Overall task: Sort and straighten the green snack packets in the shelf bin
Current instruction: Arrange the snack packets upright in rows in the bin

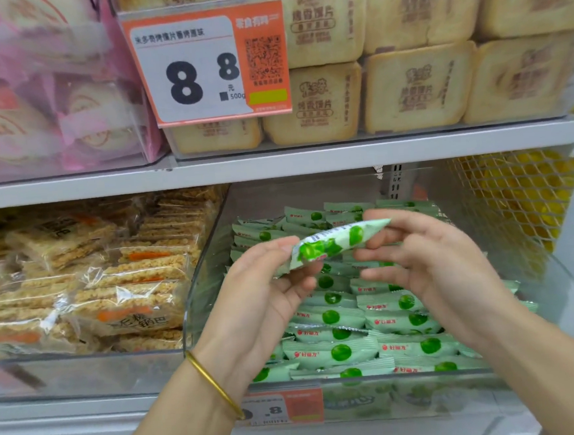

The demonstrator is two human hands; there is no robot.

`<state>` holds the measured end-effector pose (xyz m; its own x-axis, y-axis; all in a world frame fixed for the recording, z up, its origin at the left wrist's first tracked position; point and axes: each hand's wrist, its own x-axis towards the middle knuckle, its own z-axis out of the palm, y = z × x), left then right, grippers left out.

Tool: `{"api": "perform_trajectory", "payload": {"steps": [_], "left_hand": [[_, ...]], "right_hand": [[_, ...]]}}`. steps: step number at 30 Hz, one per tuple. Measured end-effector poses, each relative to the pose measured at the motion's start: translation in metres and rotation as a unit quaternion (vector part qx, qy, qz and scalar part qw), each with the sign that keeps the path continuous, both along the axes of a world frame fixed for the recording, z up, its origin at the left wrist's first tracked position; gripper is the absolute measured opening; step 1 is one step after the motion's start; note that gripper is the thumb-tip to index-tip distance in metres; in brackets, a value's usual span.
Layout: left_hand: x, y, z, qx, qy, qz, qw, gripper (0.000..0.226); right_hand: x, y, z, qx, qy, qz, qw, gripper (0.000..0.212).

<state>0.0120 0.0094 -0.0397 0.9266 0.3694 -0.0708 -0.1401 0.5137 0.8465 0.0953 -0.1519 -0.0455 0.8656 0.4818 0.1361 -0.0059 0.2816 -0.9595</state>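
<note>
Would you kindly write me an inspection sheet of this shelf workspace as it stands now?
Surface: white shelf carrying a clear shelf bin.
Job's things: green snack packets lie in rough rows in the bin, several askew; one held packet is raised above them.
Clutter: nothing seen.
Grippers: left hand pinches the held packet's left end and right hand pinches its right end; gold bangle on the left wrist.
Cables: nothing seen.
Surroundings: rice cracker packs in the neighbouring bin, toast packs and a price tag above, yellow goods behind mesh.
</note>
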Motion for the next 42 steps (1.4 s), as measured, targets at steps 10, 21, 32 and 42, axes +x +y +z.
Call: {"api": "perform_trajectory", "payload": {"steps": [10, 21, 32, 42], "left_hand": [[0.054, 0.025, -0.005, 0.505, 0.098, 0.107, 0.851, 0.026], [0.084, 0.042, -0.024, 0.749, 0.239, -0.053, 0.615, 0.050], [0.078, 0.043, -0.024, 0.723, 0.217, -0.020, 0.656, 0.048], [0.085, 0.043, -0.017, 0.705, 0.232, -0.013, 0.670, 0.052]], "right_hand": [[0.024, 0.012, -0.001, -0.267, -0.343, -0.227, 0.871, 0.007], [0.066, 0.066, 0.005, -0.477, -0.458, -0.225, 0.716, 0.025], [0.097, 0.109, -0.003, -0.607, -0.482, -0.066, 0.629, 0.021], [0.088, 0.092, 0.000, -0.574, -0.485, -0.081, 0.655, 0.025]]}}
